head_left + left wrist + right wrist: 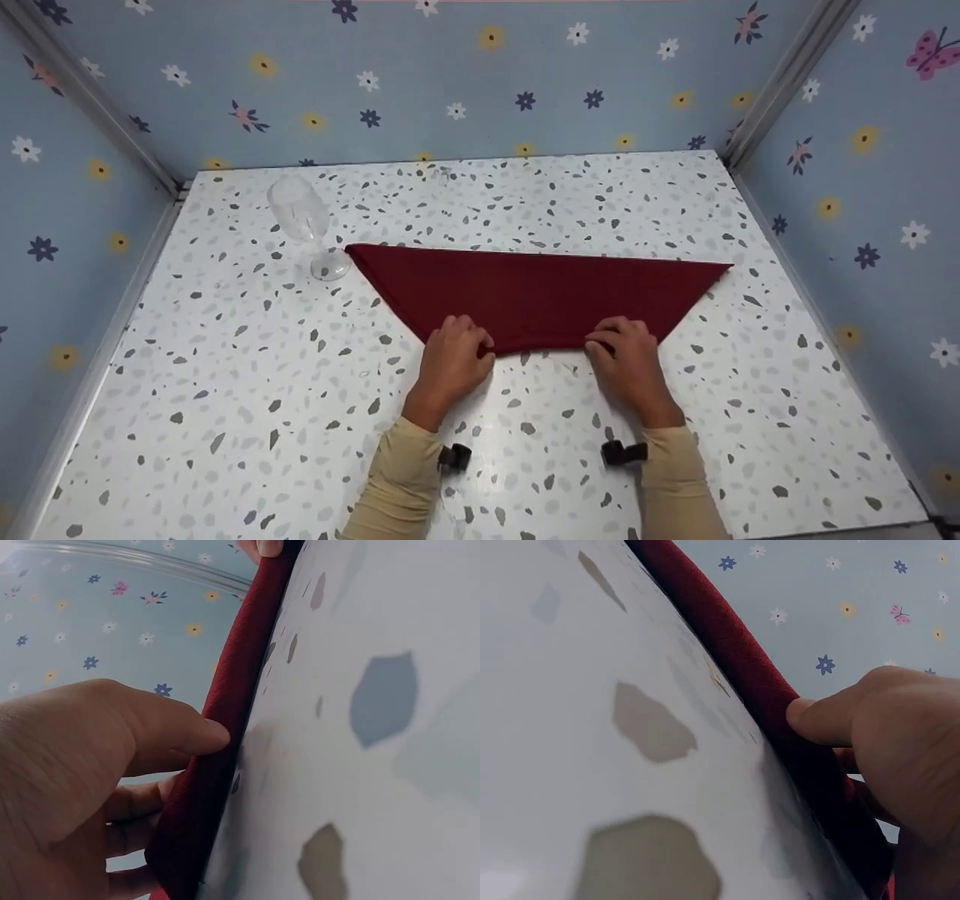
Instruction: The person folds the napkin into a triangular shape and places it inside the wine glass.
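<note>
A dark red cloth napkin (540, 296) lies folded into a trapezoid, its long side away from me and its short folded side towards me. At the left end of that near fold, my left hand (454, 364) pinches the cloth. My right hand (628, 364) holds the right end in the same way. The left wrist view shows the left thumb (214, 736) against the outside of the rolled edge, with the fingers behind it. Likewise, the right thumb (806, 718) presses on the fold in the right wrist view, its other fingers partly hidden.
A clear stemmed glass (300, 214) is left of the napkin, its foot close to the cloth's far left corner. The speckled white tabletop (247, 390) is bounded by flower-patterned blue panels (420, 82) at the back and both sides.
</note>
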### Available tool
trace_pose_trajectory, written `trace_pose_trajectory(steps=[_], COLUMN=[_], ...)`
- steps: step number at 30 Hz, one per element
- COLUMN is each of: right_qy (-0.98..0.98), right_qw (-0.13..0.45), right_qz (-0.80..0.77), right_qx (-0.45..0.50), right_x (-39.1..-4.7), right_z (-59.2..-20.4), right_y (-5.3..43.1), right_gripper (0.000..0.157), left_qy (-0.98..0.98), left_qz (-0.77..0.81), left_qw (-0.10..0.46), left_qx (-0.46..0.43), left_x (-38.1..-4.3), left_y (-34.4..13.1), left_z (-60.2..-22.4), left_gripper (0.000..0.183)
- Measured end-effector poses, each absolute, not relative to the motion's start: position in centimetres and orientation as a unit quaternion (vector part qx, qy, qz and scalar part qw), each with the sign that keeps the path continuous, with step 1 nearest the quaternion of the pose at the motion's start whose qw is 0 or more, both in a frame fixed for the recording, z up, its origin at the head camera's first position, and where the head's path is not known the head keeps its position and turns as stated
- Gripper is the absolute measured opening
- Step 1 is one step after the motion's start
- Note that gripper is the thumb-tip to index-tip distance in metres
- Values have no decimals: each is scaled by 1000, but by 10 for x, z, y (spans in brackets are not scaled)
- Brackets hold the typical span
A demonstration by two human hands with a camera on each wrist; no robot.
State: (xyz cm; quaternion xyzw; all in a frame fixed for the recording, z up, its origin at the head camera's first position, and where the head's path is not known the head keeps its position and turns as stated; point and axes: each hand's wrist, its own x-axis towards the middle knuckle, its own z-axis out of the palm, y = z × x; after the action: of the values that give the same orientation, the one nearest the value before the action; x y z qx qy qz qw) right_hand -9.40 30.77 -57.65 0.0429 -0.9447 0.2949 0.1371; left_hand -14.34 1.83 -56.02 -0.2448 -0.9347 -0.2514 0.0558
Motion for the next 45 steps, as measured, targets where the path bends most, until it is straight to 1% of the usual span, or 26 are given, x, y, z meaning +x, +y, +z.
trace_pose_trajectory(steps=[4, 10, 13, 17, 19, 22, 26, 35, 41, 45], right_qy=[-945, -942, -938, -933, -932, -933, -934, -943, -939, -940], right_qw=[134, 131, 131, 115, 112, 123, 138, 147, 162, 168], right_qz=[295, 307, 322, 341, 343, 337, 329, 297, 304, 296], right_qx=[35, 20, 5, -25, -29, -21, -12, -20, -26, -16], right_x=[-94, -96, -98, -97, -96, -98, -99, -94, -96, -94], right_z=[-577, -575, -574, -576, -575, -573, -572, -576, -577, -577], right_y=[308, 305, 304, 303, 303, 305, 306, 306, 306, 308], right_gripper=[14, 17, 17, 12, 8, 7, 12, 16, 9, 12], left_qy=[-933, -934, -933, -933, -932, -930, -931, -936, -938, -941], left_qz=[-247, -244, -248, -258, -261, -257, -245, -253, -249, -235], left_qw=[70, 49, 51, 42, 39, 49, 62, 84, 99, 103], left_qx=[-253, -258, -255, -248, -249, -258, -262, -230, -221, -219], left_x=[-144, -147, -149, -147, -146, -147, -150, -142, -141, -141], left_y=[20, 17, 17, 16, 17, 19, 21, 24, 26, 29], left_z=[-560, -557, -557, -559, -559, -557, -556, -565, -565, -567], left_gripper=[7, 10, 10, 5, 6, 7, 4, 7, 8, 10])
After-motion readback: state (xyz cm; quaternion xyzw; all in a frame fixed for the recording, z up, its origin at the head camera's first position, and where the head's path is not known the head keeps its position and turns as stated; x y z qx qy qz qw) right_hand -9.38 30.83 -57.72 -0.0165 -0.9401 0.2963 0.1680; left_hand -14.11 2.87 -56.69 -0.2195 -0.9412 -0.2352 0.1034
